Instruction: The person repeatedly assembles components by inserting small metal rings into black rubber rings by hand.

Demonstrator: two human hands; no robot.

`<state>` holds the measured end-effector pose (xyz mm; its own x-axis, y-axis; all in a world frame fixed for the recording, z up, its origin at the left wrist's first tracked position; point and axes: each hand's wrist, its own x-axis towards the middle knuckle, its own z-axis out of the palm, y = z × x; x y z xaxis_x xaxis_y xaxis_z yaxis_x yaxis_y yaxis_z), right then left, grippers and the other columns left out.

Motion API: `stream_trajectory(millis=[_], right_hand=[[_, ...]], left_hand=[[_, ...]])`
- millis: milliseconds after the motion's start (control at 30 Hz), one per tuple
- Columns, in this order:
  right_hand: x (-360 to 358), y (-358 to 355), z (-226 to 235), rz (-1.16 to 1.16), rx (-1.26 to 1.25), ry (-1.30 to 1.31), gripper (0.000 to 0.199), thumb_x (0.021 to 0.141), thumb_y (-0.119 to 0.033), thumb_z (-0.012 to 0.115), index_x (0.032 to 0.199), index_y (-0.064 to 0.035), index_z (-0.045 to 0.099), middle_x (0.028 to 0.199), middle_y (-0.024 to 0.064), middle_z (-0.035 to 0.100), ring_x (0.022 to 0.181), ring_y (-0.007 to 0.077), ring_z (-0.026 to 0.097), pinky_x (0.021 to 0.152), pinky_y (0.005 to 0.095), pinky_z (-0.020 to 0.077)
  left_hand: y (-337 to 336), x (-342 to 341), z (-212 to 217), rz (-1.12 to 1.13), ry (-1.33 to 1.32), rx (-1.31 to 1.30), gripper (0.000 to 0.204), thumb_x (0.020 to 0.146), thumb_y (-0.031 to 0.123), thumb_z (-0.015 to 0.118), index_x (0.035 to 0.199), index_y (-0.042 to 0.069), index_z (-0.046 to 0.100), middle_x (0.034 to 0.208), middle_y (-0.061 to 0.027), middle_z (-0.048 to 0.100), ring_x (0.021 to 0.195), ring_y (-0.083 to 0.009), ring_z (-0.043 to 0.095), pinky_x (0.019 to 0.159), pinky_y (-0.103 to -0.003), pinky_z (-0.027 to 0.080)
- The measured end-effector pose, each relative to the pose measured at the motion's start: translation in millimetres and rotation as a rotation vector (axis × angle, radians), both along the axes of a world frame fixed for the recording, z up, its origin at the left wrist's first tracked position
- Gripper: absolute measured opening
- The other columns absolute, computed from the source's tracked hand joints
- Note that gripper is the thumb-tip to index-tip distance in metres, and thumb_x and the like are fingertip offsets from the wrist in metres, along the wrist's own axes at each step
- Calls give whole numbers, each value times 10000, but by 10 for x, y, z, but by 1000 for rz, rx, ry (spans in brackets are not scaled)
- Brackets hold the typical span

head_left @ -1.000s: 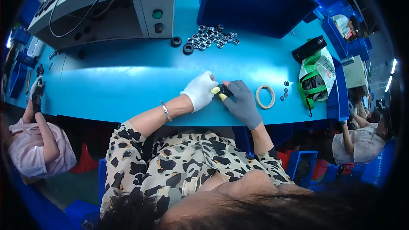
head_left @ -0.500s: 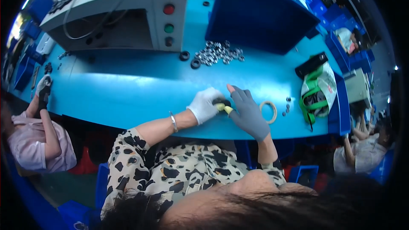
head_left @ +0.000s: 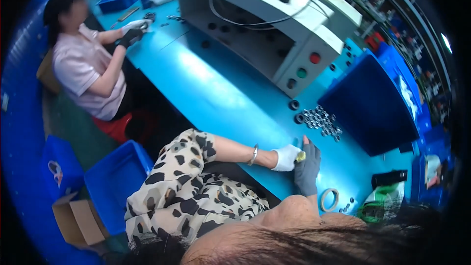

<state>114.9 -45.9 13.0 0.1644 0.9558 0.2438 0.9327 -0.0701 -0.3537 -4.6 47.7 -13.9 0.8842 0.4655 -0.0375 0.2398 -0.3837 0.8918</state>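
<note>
My left hand [head_left: 286,159], in a white glove with a metal bangle at the wrist, is closed at the front edge of the blue table. Yellow-covered fingertips [head_left: 300,156] show where the two hands meet; whatever lies between them is hidden. My right hand [head_left: 308,171], in a grey glove with a bare fingertip, lies against the left with its fingers stretched out. Beyond the hands is a pile of small shiny metal rings [head_left: 321,122], with a black ring [head_left: 299,118] at its left edge. A roll of tape [head_left: 329,199] rests beside my right wrist.
A pale machine housing [head_left: 309,32] with red and green buttons stands behind the table. To its right is a large blue bin [head_left: 370,105]. A co-worker [head_left: 91,71] sits at the left. Blue crates [head_left: 117,181] and a cardboard box [head_left: 81,221] stand on the floor.
The view has swung left and tilted, so the table runs diagonally and the left co-worker shows more fully. My hands stay together; the dark piece between them no longer shows.
</note>
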Motion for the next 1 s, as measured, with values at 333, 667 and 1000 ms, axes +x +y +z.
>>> stream_trajectory(millis=[333,667,1000], right_hand=[[-7,80,-79,46,-63,-354,484,974,-324,576,1417,-127,576,1488,128,533,1331,352,490,1092,475,416],[-14,503,-448,139,-318,77,723,905,-422,680,1527,-134,450,1532,148,468,1384,385,417,1196,507,274],[-71,718,-745,308,-388,228,770,884,-389,714,1541,-111,426,1569,156,425,1436,373,374,1222,490,237]], left_hand=[[161,-399,986,-465,38,477,304,750,244,806,996,81,731,958,-180,703,884,-372,687,773,-470,552],[48,551,543,-571,-8,1039,815,613,723,785,1136,112,649,1068,-96,712,1107,-363,644,1095,-546,367],[366,551,582,-1038,-158,643,870,695,649,786,1332,106,552,1222,-165,666,1272,-348,592,1162,-530,293]])
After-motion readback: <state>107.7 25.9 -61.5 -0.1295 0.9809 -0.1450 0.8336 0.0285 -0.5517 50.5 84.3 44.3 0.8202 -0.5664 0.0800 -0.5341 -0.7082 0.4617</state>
